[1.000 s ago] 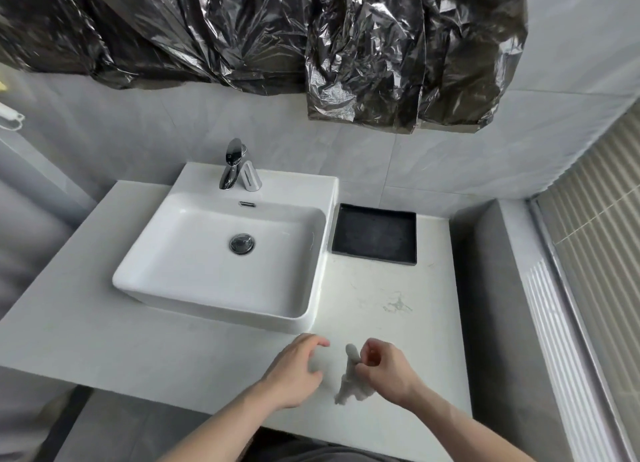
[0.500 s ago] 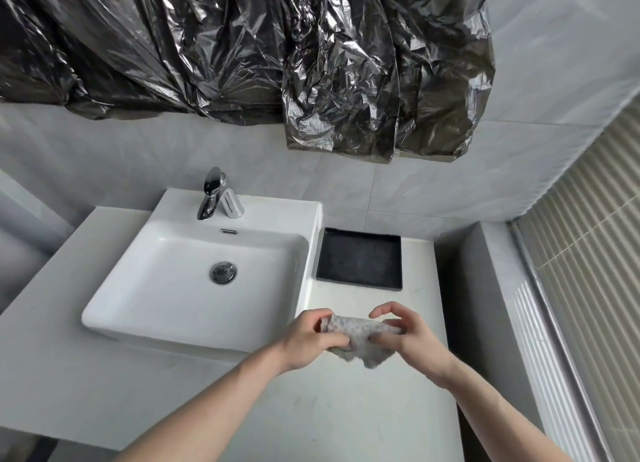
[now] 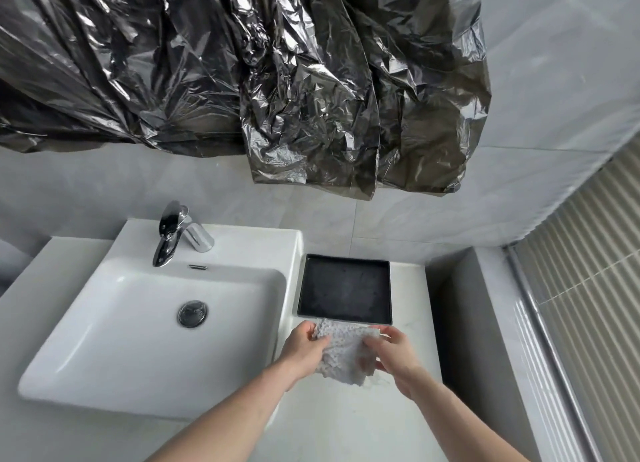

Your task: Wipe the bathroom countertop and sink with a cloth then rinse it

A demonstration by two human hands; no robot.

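A small pale grey textured cloth (image 3: 343,352) is held spread in the air between both hands, above the white countertop (image 3: 346,427) just right of the sink. My left hand (image 3: 304,351) pinches its left edge and my right hand (image 3: 393,356) grips its right side. The white rectangular sink (image 3: 114,351) sits at the left, dry-looking, with a chrome drain (image 3: 192,313) and a chrome faucet (image 3: 171,235) at its back edge.
A black shallow tray (image 3: 344,293) lies on the counter behind the cloth, against the sink's right wall. Crumpled dark plastic sheeting (image 3: 277,81) hangs over the wall above. A grey ledge (image 3: 485,340) and a ribbed panel (image 3: 588,288) bound the right side.
The cloth was bunched on the counter under my right hand; both hands have lifted it and pulled it open. The camera has tilted and moved closer.
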